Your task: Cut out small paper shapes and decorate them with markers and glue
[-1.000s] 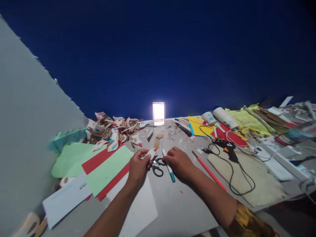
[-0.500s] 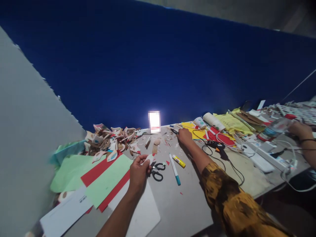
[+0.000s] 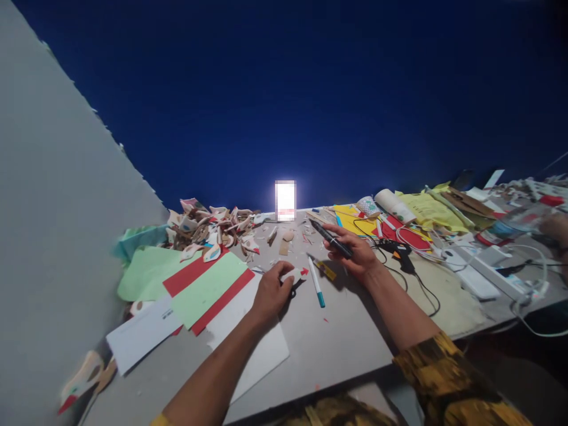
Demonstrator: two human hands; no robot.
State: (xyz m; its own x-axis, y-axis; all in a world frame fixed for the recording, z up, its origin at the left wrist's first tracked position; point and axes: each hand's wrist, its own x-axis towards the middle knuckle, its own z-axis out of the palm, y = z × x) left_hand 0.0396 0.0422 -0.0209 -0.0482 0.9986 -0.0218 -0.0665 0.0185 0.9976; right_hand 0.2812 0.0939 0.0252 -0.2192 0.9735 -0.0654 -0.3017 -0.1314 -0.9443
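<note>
My left hand [image 3: 274,291] is closed on a small white paper cutout [image 3: 294,274] with a red tip, held just above the grey table [image 3: 337,349]. Black scissors [image 3: 293,290] lie partly hidden under that hand. My right hand [image 3: 355,251] is closed on a black marker [image 3: 332,239], lifted a little over the table. Between the hands lie a teal-capped white pen [image 3: 316,282] and a yellow glue stick [image 3: 327,270].
Green and red paper sheets [image 3: 208,288] and white sheets [image 3: 261,349] lie at the left. A heap of paper cutouts [image 3: 213,228] sits at the back. A black glue gun with cable [image 3: 402,251], yellow papers [image 3: 432,210] and another person's hand [image 3: 557,228] are at the right.
My right hand reached to the back of the table, took the black marker and drew back toward me with it. My left hand kept the white cutout and sank over the scissors.
</note>
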